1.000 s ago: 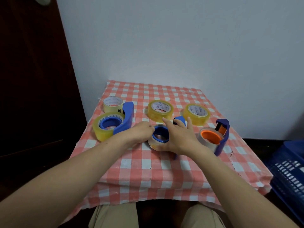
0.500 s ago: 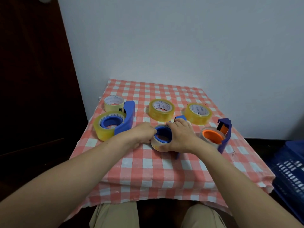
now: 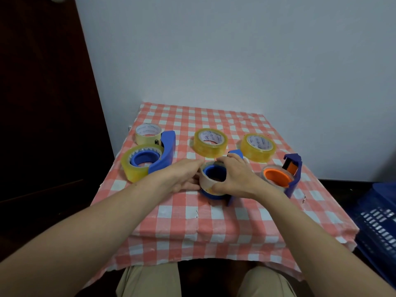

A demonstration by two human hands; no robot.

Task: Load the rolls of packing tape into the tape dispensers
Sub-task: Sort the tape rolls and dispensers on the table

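In the middle of the table a clear tape roll (image 3: 206, 182) sits around the blue hub of a blue dispenser (image 3: 215, 173). My left hand (image 3: 183, 176) presses on the roll's left side and my right hand (image 3: 233, 177) wraps its right side, thumb on the front. At the left a blue dispenser (image 3: 164, 154) carries a yellow roll (image 3: 137, 168). At the right a blue dispenser with an orange hub (image 3: 276, 176) carries a clear roll. Three loose rolls lie behind: a pale one (image 3: 148, 133), a yellow one (image 3: 211, 142) and another yellow one (image 3: 257, 147).
The table wears a red and white checked cloth (image 3: 214, 215) and stands against a white wall. A dark door (image 3: 42, 103) is on the left. A blue plastic crate (image 3: 379, 221) sits on the floor at the right. My knees are under the front edge.
My right hand's fingers curled from spread to a grip around the clear roll. The roll now sits higher on the blue hub, with blue showing beneath it. My left hand stayed against its left side.
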